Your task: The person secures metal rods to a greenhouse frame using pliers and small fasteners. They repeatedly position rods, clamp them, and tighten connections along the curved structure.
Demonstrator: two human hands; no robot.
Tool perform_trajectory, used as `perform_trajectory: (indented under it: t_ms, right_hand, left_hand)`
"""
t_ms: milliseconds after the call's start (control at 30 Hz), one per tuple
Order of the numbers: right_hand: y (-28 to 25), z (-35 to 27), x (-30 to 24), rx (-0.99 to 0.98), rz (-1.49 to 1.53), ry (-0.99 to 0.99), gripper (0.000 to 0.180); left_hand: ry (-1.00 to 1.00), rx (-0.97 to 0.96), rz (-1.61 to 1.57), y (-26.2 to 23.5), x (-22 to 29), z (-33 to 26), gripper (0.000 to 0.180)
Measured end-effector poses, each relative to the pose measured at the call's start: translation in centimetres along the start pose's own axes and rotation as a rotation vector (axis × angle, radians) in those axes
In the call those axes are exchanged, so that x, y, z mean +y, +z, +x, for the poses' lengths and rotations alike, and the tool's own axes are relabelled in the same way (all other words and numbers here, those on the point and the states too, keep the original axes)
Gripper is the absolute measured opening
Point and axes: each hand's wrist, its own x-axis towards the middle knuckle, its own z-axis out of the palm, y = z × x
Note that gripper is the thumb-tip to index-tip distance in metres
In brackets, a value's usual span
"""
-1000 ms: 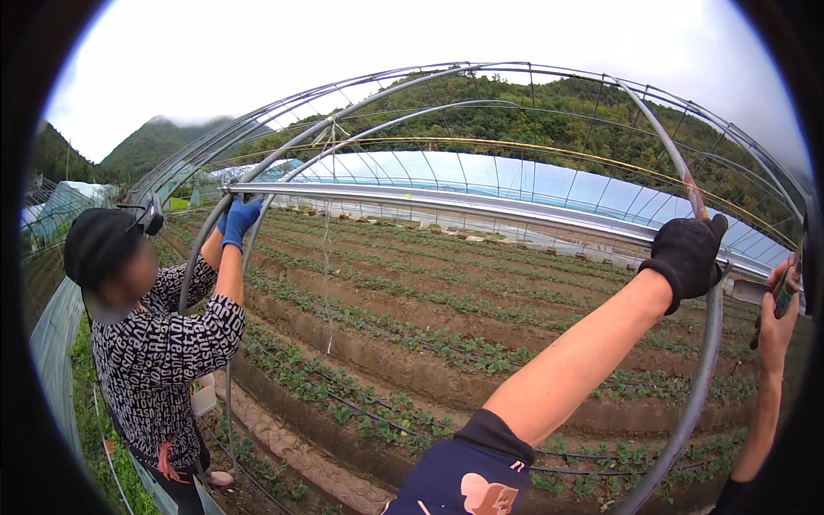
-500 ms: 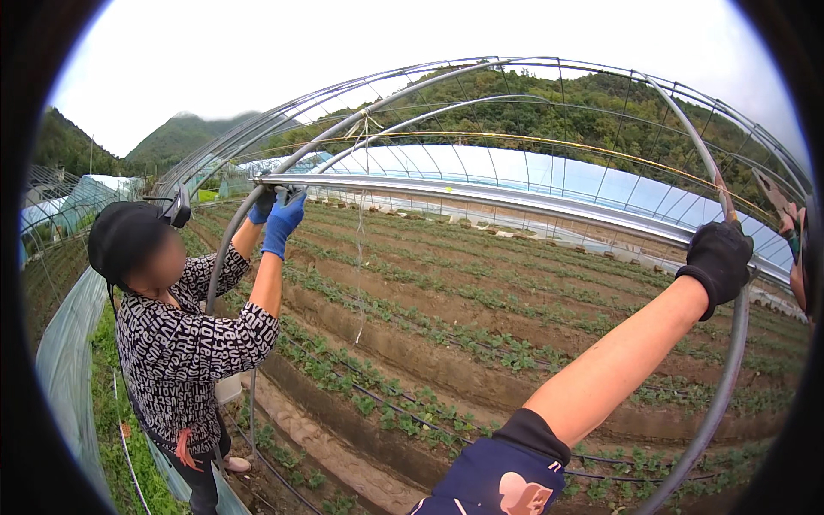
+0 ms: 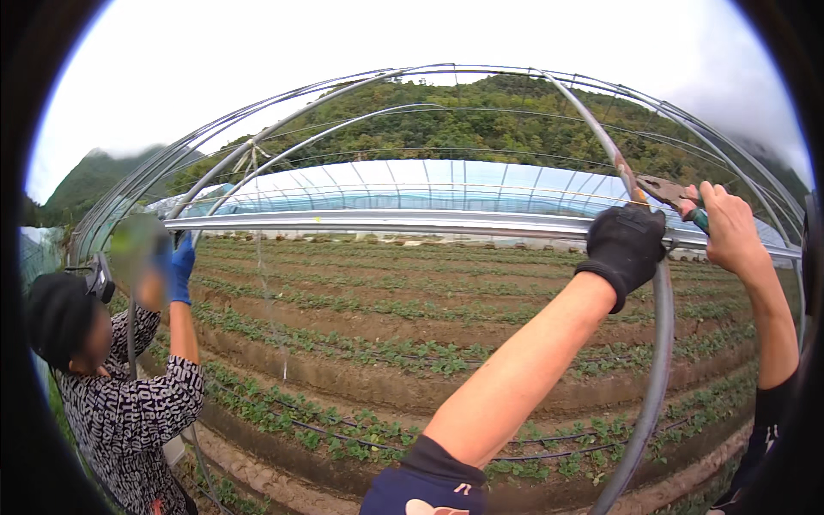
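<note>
Gripping horizontal rail [image 3: 386, 223] with gloved left hand [image 3: 625, 245] at right of frame; bare right hand [image 3: 730, 227] clenched on pliers [image 3: 665, 190]. Steady rail against hoop [image 3: 661, 343], squeeze squarely.

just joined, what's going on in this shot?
Someone is working on a bare greenhouse frame over planted rows. Their left hand, in a black glove, has a grip on the horizontal metal rail where it meets a curved hoop pipe. Their bare right hand holds pliers up at that joint. At the far left a co-worker in a patterned top reaches a blue-gloved hand up to the same rail's other end.
</note>
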Motion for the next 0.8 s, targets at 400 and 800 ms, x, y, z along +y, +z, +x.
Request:
perform_trajectory:
  t_ms: [400, 800]
  right_hand:
    - [-1.3, -0.8, -2.3, -0.173, -0.004, 0.145, 0.037]
    - [-1.5, -0.8, -2.7, -0.085, 0.137, 0.192, 0.038]
  left_hand:
    - [0.1, 0.029, 0.145, -0.1, 0.5, -0.8, 0.037]
    - [0.151, 0.18, 0.096, -0.1, -0.9, -1.7, 0.036]
